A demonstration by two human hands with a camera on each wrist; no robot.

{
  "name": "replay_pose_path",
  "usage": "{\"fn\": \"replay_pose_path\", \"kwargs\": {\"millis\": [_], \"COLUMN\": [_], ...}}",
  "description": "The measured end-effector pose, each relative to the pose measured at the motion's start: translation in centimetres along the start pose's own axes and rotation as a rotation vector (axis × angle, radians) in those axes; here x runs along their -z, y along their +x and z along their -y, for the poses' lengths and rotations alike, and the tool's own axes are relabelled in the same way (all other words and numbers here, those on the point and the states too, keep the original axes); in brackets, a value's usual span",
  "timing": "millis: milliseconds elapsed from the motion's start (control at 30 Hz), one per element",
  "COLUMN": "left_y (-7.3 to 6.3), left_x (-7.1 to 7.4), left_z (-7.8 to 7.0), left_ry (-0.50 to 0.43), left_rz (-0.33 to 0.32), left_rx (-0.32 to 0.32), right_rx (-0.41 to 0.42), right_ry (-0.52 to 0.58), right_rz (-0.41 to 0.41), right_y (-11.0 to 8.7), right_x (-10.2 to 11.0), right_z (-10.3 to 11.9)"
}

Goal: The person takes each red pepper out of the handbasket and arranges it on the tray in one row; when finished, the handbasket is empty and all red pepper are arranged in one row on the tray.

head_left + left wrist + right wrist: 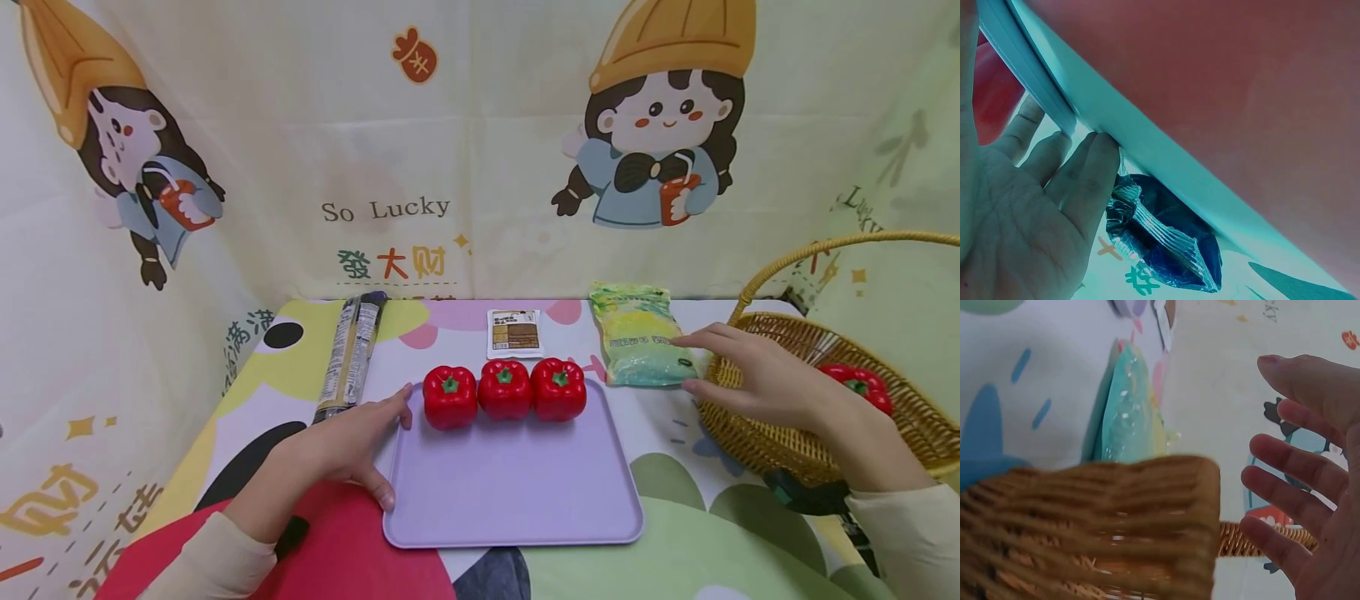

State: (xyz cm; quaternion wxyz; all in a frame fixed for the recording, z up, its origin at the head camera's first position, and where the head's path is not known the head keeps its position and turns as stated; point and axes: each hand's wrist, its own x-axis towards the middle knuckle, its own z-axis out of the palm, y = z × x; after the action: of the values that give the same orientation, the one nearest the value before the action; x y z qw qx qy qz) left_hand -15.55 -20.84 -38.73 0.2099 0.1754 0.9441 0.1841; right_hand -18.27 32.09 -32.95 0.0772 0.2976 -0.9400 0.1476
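Left hand [341, 443], fingers spread, was right at the lilac tray [517, 492] edge, while the right hand [765, 381], fingers loose, hovered by the basket [742, 440]!

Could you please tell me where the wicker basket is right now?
In the head view, the wicker basket stands at the far right, right of the green-and-yellow bag; the right hand partly hides it, and a red pepper lies inside.

Behind the brightly patterned counter [600, 571] I see a pale curtain [517, 142] printed with two cartoon girls [651, 187] in orange hats and the words "So Lucky" [386, 208]. Along the counter's far side, left to right, lie a long narrow packet [350, 354], a small white-and-brown sachet [514, 335] and a shiny green-and-yellow bag [640, 337].
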Motion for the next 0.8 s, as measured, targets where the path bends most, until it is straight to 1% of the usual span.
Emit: {"fn": "replay_pose_path", "kwargs": {"millis": [133, 267, 400, 500, 633, 800], "left_y": [0.2, 0.4, 0.3, 0.2, 0.2, 0.2], "left_x": [0.1, 0.2, 0.3, 0.3, 0.2, 0.1], "left_z": [-0.1, -0.1, -0.1, -0.1, -0.1, -0.2], "left_ry": [0.002, -0.002, 0.004, 0.002, -0.006, -0.006], "left_rz": [-0.001, 0.006, 0.008, 0.005, 0.006, 0.007], "left_rx": [0.000, 0.000, 0.005, 0.008, 0.007, 0.010], "right_rx": [0.005, -0.023, -0.029, -0.021, -0.049, -0.080], "right_ry": [-0.025, -0.051, -0.064, -0.067, -0.065, -0.083], "right_rz": [-0.028, -0.068, -0.104, -0.098, -0.072, -0.076], "right_y": [-0.6, -1.2, -1.7, -2.0, -2.4, -3.1], "right_x": [0.4, 0.8, 0.7, 0.6, 0.6, 1.3], "right_z": [-0.7, -1.2, -1.8, -2.2, -2.8, -3.8]}}
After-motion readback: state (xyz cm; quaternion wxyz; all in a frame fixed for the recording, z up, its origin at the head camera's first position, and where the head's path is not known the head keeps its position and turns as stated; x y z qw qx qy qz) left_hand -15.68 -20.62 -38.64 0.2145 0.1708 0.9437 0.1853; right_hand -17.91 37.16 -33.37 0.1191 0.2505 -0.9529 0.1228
